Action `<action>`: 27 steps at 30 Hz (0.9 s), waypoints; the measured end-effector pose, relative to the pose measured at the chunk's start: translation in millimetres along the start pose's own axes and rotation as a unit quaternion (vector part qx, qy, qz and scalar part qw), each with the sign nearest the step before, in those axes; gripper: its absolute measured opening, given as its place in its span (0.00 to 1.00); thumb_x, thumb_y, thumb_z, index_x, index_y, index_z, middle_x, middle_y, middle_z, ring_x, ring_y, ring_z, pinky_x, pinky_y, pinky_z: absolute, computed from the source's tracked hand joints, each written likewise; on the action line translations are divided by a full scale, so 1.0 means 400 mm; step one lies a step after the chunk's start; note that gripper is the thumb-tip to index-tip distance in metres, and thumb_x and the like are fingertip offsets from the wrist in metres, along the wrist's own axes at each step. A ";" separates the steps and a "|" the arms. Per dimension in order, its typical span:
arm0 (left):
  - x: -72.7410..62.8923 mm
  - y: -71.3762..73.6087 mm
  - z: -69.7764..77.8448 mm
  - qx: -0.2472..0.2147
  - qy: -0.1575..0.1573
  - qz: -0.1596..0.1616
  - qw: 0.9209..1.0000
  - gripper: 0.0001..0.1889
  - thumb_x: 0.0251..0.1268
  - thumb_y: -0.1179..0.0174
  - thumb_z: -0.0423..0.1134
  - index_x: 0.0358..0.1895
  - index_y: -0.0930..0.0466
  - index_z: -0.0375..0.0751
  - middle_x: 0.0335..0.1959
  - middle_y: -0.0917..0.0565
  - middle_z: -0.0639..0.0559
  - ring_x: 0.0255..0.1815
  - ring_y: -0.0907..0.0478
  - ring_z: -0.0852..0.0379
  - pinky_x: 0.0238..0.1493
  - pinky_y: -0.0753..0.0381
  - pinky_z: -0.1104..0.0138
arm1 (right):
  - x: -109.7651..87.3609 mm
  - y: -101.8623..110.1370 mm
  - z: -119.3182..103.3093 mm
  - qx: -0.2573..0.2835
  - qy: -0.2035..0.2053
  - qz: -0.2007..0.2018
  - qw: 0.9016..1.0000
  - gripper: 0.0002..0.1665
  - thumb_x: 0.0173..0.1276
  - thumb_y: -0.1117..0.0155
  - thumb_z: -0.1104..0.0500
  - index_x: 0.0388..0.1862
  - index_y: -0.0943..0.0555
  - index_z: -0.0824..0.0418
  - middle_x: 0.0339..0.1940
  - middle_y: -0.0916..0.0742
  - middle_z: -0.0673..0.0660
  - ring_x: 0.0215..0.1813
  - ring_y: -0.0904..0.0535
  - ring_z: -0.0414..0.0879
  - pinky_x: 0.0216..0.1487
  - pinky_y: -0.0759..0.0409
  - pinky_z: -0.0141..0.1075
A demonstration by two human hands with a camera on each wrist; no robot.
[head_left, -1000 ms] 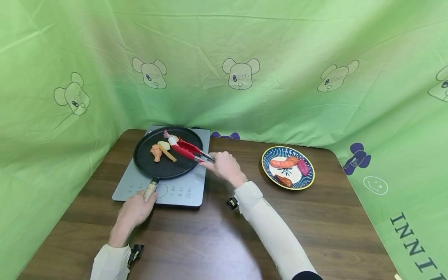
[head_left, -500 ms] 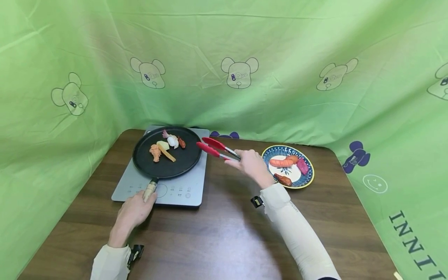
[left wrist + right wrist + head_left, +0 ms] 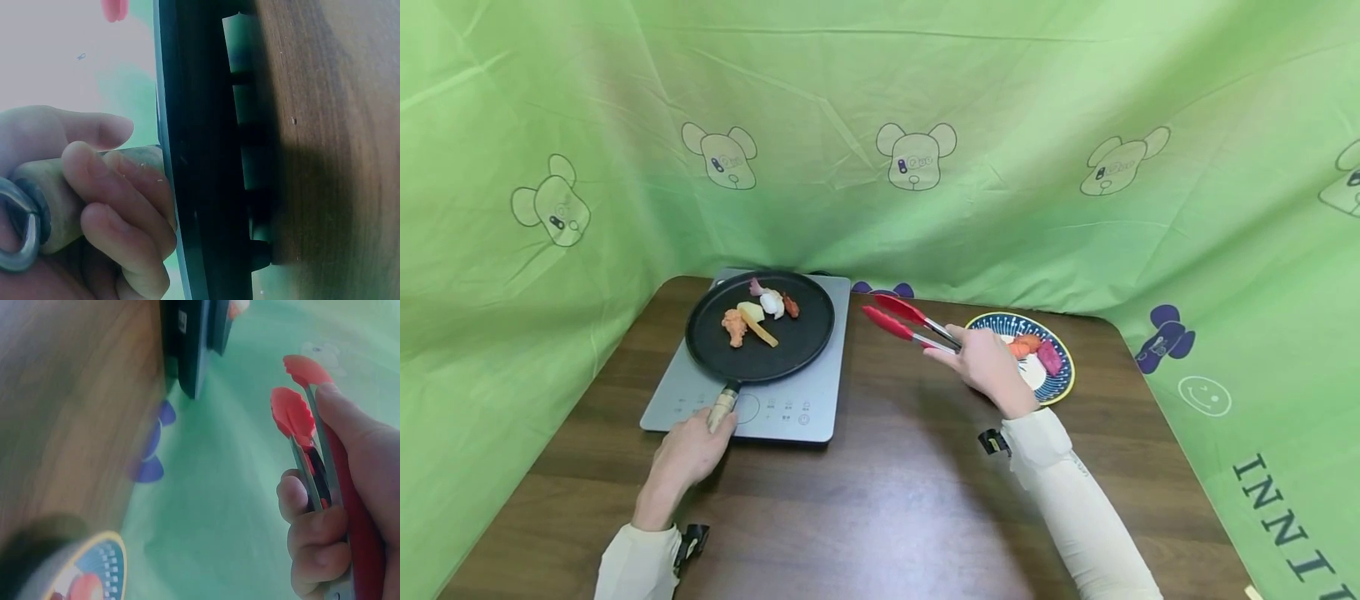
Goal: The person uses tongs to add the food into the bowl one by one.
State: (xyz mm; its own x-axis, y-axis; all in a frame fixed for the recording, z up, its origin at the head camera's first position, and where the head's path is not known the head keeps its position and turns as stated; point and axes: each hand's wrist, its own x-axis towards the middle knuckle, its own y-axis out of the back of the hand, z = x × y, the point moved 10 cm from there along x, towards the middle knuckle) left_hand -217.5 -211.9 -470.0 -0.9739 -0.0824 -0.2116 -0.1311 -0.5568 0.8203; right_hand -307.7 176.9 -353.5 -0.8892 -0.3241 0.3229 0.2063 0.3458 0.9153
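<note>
My left hand [image 3: 691, 448] grips the wooden handle [image 3: 722, 408] of a round black frying pan [image 3: 752, 360]; in the left wrist view its fingers [image 3: 128, 200] curl round it. On the pan lie an orange drumstick [image 3: 734, 327], a pale slice, a yellow stick [image 3: 758, 327], a white piece [image 3: 771, 303] with a pink tail and a small reddish-brown piece [image 3: 791, 306]. My right hand [image 3: 994, 362] holds red-tipped tongs [image 3: 292, 412], tips apart with nothing between them. It overlaps the patterned plate [image 3: 1060, 392], partly hiding the orange food [image 3: 1024, 345]; a purple piece [image 3: 1049, 358] shows.
The pan sits on a grey induction cooktop [image 3: 820, 408] at the left of the wooden table [image 3: 880, 500]. A green curtain [image 3: 820, 208] with bear-head prints hangs behind and along both sides.
My right hand has moved right with the tongs, from over the pan to the plate. The tongs have spread and left the food in the pan. My left hand stays on the handle.
</note>
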 end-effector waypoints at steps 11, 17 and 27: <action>-0.002 -0.001 0.000 -0.001 -0.003 0.003 1.000 0.29 0.70 0.59 0.61 0.40 0.30 0.34 0.22 0.34 0.46 0.20 0.35 0.52 0.20 0.39 0.62 | -0.053 0.041 0.076 -0.048 -0.007 0.002 0.999 0.23 0.56 0.32 0.38 0.22 0.30 0.51 0.12 0.32 0.45 0.17 0.34 0.44 0.17 0.39 0.38; 0.000 -0.001 -0.001 0.005 -0.002 0.006 1.000 0.29 0.70 0.60 0.61 0.40 0.30 0.34 0.22 0.34 0.46 0.20 0.35 0.51 0.20 0.39 0.62 | -0.081 0.050 0.109 -0.061 -0.001 0.017 0.998 0.21 0.54 0.29 0.39 0.24 0.26 0.53 0.13 0.30 0.47 0.17 0.32 0.47 0.17 0.36 0.41; 0.001 -0.001 -0.001 0.007 -0.005 0.006 1.000 0.28 0.70 0.59 0.61 0.41 0.29 0.34 0.21 0.34 0.46 0.20 0.35 0.51 0.20 0.38 0.62 | -0.122 0.059 0.197 -0.094 -0.050 -0.014 0.994 0.26 0.56 0.33 0.38 0.38 0.20 0.59 0.23 0.19 0.57 0.26 0.22 0.59 0.26 0.27 0.54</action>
State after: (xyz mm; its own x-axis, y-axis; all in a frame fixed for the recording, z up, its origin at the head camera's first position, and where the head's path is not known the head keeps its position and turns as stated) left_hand -217.8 -211.9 -470.6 -0.9770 -0.0807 -0.1973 -0.1226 -0.5444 0.8298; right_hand -291.7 270.1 -366.4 -0.9299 -0.2395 0.2792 0.2446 0.1641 0.9556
